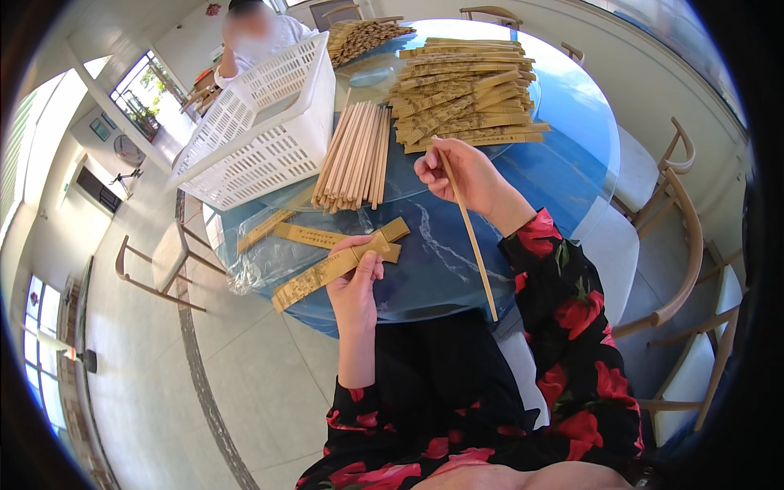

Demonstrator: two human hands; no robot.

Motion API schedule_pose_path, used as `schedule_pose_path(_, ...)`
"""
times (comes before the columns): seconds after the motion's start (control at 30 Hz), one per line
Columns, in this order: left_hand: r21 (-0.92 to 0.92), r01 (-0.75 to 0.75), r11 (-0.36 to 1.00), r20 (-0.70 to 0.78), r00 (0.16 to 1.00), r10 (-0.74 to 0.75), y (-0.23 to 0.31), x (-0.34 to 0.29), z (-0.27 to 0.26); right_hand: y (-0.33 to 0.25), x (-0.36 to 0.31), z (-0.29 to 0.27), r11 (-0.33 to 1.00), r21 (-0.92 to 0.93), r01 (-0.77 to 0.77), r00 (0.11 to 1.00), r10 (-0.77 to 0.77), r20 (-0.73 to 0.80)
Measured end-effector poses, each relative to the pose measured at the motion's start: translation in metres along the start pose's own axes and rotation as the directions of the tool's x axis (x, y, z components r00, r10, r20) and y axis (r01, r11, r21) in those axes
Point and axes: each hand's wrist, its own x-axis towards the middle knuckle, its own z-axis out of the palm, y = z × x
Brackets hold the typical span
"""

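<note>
My left hand (356, 276) is closed around a gold-brown paper chopstick sleeve (307, 282), thumb on top, near the table's front edge. To the right, my right hand (467, 181) pinches the upper end of wooden chopsticks (469, 238), which slant down toward my lap; whether it is one or a pair I cannot tell. Under and beyond the left hand lie more sleeves, one flat sleeve (310, 235) partly covered by my fingers. A bundle of bare wooden chopsticks (356, 159) lies beyond my hands. A large stack of printed paper sleeves (465, 94) sits behind my right hand.
A white slotted plastic crate (269, 155) stands on the left of the round blue table (572, 163). Clear plastic film (253, 265) lies at the left edge. Another sleeve pile (367, 37) is at the back, near a seated person (278, 33). Chairs (670, 253) surround the table.
</note>
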Motion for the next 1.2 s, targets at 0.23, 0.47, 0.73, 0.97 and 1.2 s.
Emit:
schedule_pose_path(0.23,-0.029,-0.028,0.999,-0.034,0.999,0.027,0.0,0.002,-0.01,-0.007,0.021,-0.037,0.928,-0.063,0.368,0.929,-0.37,-0.015)
schedule_pose_path(0.47,-0.15,-0.045,0.988,-0.035,0.999,0.04,-0.005,0.004,-0.004,-0.012,0.011,-0.04,0.86,-0.115,0.498,0.823,-0.51,-0.251)
schedule_pose_path(0.73,-0.129,-0.05,0.99,-0.077,0.996,0.04,-0.004,0.003,-0.006,-0.007,0.012,-0.036,0.87,-0.153,0.469,0.832,-0.494,-0.252)
schedule_pose_path(0.97,-0.159,-0.046,0.986,-0.073,0.997,0.035,-0.005,0.004,-0.005,-0.005,0.01,-0.039,0.854,-0.188,0.486,0.829,-0.518,-0.209)
schedule_pose_path(1.2,-0.196,-0.115,0.974,-0.119,0.989,0.093,-0.003,0.005,0.001,-0.004,0.008,-0.033,0.889,-0.243,0.387,0.883,-0.434,-0.181)
